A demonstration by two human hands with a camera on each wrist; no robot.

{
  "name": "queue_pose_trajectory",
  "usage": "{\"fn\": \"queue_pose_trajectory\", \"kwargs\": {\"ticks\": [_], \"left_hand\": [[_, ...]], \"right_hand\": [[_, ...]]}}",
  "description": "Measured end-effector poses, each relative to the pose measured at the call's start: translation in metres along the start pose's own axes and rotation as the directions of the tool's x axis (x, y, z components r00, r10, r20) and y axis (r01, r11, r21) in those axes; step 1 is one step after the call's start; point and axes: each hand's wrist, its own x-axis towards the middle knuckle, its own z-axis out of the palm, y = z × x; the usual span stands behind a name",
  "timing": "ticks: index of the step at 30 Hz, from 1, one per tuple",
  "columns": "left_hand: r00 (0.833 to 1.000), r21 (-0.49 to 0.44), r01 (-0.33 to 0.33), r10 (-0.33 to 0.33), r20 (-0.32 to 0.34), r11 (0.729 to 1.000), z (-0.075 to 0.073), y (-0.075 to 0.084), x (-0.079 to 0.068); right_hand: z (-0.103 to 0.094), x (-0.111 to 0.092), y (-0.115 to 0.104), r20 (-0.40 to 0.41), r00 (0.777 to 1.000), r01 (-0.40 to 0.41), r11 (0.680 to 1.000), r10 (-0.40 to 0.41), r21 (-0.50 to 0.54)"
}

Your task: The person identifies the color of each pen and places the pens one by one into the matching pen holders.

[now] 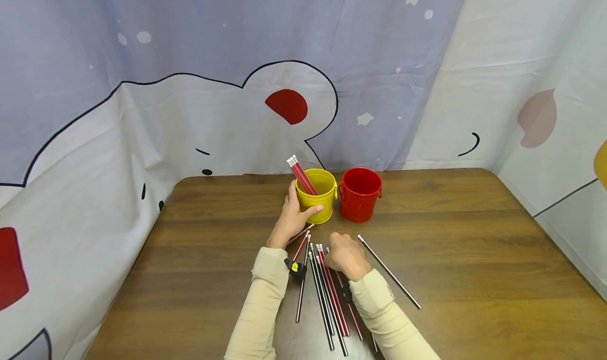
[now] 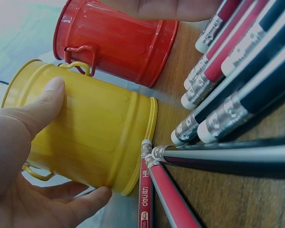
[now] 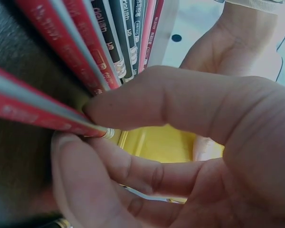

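Observation:
My left hand (image 1: 290,220) grips a small yellow metal bucket (image 1: 326,206) at its left side, thumb across the front in the left wrist view. Several red pencils (image 1: 302,175) with white erasers lean inside this bucket. In the right wrist view, my right hand (image 3: 180,109) pinches one red pencil (image 3: 38,110) near its eraser end, between thumb and fingers. More red and black striped pencils (image 1: 324,291) lie loosely side by side on the table around that hand, eraser ends toward the buckets. Part of the pinched pencil is hidden behind my hand in the head view.
A red metal bucket (image 1: 359,199) stands just right of the yellow one. One dark pencil (image 1: 389,271) lies apart, right of my right hand. The wooden table (image 1: 474,244) ends at a patterned cloth backdrop (image 1: 227,123) behind the buckets.

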Motion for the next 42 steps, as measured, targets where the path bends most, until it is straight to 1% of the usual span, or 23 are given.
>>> {"fn": "queue_pose_trajectory", "kwargs": {"ticks": [8,15,18,21,26,29,35,38,40,42], "left_hand": [[1.0,0.008,-0.001,0.001,0.001,1.0,0.0,0.0,0.0],[1.0,0.014,0.007,-0.007,0.001,1.0,0.0,-0.001,0.0],[1.0,0.011,0.012,-0.012,0.002,1.0,-0.001,0.0,0.001],[1.0,0.007,0.016,-0.016,0.006,1.0,-0.001,0.001,0.0],[1.0,0.003,0.017,-0.017,0.007,1.0,-0.001,0.002,-0.001],[1.0,0.003,0.019,-0.019,0.005,1.0,-0.001,0.002,-0.001],[1.0,-0.006,0.008,-0.008,0.004,1.0,-0.001,0.002,-0.001],[1.0,-0.012,-0.001,0.001,0.002,1.0,-0.001,0.002,-0.001],[1.0,-0.008,0.0,0.0,0.003,1.0,0.0,0.001,-0.001],[1.0,-0.007,0.004,-0.004,0.002,1.0,0.0,0.001,-0.001]], "right_hand": [[0.0,0.001,0.001,0.008,1.0,0.004,1.0,-0.004,0.024],[-0.004,0.001,0.0,-0.029,0.999,0.015,0.998,-0.013,0.057],[-0.007,0.0,0.0,-0.049,0.999,0.019,0.995,-0.014,0.098],[-0.01,-0.001,0.001,-0.076,0.997,0.044,0.988,-0.033,0.148],[-0.016,-0.002,0.003,-0.073,0.997,0.054,0.971,-0.038,0.232],[-0.021,-0.002,0.003,-0.097,0.994,0.072,0.961,-0.047,0.268],[-0.031,-0.004,0.003,-0.21,0.976,0.123,0.944,-0.059,0.306],[-0.034,-0.007,0.002,-0.262,0.963,0.154,0.934,-0.068,0.323],[-0.035,-0.008,0.001,-0.3,0.95,0.185,0.924,-0.083,0.333],[-0.036,-0.009,0.0,-0.343,0.933,0.227,0.914,-0.105,0.335]]}}
